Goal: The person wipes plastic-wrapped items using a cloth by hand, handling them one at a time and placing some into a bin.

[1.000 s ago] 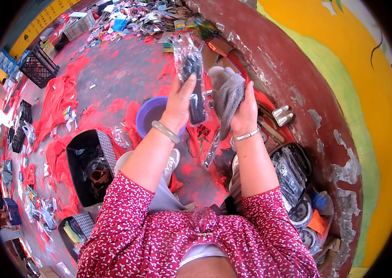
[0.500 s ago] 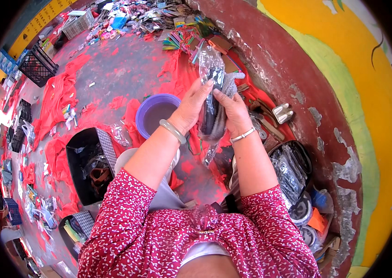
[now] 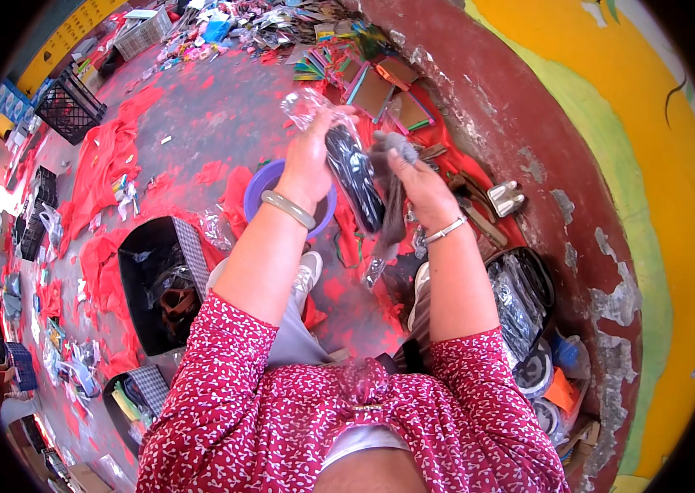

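Note:
My left hand (image 3: 311, 164) is closed on a long black item in a clear plastic bag (image 3: 355, 177); the bag's loose end sticks out past my fingers. What the black item is, I cannot make out. In my right hand (image 3: 429, 193) a grey-brown cloth (image 3: 393, 215) is gripped, hanging down just beside the bag. The cloth and the bag are apart at the top and close together lower down. Beneath my left forearm stands a purple basin (image 3: 255, 197), partly hidden by the arm.
A black box with a checked side (image 3: 191, 251) holds dark things to my left. By my right knee is a black container (image 3: 549, 283) of plastic-wrapped items. Notebooks (image 3: 376, 90) lie ahead against the red wall (image 3: 520, 123). A black crate (image 3: 72, 107) stands far left.
My hands have drawn apart. The bagged black item has gone left with my left hand and tilted; the cloth, earlier against its side, now hangs separately from my right hand.

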Demonstrator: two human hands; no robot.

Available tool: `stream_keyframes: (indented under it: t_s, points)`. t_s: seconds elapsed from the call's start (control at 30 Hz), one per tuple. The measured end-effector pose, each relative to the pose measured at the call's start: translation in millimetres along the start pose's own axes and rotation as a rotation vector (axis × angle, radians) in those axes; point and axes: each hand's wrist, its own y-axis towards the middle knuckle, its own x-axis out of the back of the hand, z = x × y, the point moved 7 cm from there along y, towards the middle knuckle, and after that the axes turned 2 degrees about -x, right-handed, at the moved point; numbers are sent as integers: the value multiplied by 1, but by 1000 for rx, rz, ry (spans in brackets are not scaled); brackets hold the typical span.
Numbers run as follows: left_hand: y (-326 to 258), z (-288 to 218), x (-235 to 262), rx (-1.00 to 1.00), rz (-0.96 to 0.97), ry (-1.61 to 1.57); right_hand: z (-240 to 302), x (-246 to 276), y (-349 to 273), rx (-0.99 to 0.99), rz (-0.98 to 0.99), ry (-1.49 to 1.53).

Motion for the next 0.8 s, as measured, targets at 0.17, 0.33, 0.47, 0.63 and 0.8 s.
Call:
stream_keyframes:
  t_s: [0.17,0.33,0.47,0.63,0.8]
  points:
    - [9,-9,28,-42,-85,26,13,63,0,125,-370,-136]
    - [4,5,27,9,-109,38,37,48,-18,144,-239,180]
    - [4,21,14,17,-76,146,37,53,-9,341,-287,-456]
    - [-9,54,-4,227,123,-371,41,-47,-31,692,226,-1168]
    - [6,31,-27,-104,399,1077,50,6,-19,291,45,43]
